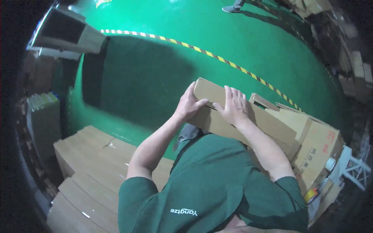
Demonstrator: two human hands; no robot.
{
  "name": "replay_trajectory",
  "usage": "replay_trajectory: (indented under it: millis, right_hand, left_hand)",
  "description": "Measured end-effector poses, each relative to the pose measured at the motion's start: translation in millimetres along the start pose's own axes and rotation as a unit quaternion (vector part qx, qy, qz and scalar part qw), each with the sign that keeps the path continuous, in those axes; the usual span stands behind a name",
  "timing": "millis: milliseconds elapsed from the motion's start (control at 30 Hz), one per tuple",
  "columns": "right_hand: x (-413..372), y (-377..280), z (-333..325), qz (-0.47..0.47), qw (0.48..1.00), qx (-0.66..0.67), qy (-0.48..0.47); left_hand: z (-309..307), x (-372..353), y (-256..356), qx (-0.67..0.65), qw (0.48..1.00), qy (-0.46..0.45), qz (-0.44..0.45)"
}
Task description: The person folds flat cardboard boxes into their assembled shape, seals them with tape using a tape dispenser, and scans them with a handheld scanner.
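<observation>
The left hand (189, 104) is clamped on the carton (210, 91), the right hand (234, 108) seemingly open across its top.

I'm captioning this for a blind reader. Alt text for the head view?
A person's left hand and right hand rest on a cardboard box. More cardboard is lower left, a printed carton right, green floor beyond.

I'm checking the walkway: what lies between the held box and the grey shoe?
Between the box and the shoe, the head view shows green floor crossed by striped tape.
</observation>
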State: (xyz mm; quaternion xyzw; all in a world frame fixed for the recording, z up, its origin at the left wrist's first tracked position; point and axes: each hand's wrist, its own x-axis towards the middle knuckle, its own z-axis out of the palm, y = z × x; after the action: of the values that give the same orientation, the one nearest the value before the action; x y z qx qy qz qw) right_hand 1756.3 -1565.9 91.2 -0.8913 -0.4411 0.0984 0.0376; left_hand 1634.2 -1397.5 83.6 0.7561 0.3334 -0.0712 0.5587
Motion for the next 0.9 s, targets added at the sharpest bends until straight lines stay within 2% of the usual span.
replay_trajectory:
  millis: [133, 267, 533, 633, 900]
  right_hand:
    - [4, -1, -5, -0.001, 1.0, -0.022, -0.017]
    - [3, 6, -5, 0.002, 0.998, -0.002, -0.058]
    - [-9, 7, 0, -0.011, 0.997, -0.058, -0.041]
    - [-9, 10, 3, -0.009, 0.997, -0.072, -0.024]
    - [-10, 9, 4, -0.005, 0.998, -0.056, -0.012]
  left_hand:
    - [9, -27, -13, -0.03, 0.996, -0.001, -0.079]
    - [13, -32, -15, -0.04, 0.997, 0.061, -0.031]
    - [4, -24, -9, 0.005, 0.998, 0.055, 0.011]
    - [4, -19, -3, 0.04, 0.999, 0.026, 0.002]
    - [12, -18, -2, 0.065, 0.995, 0.073, -0.001]
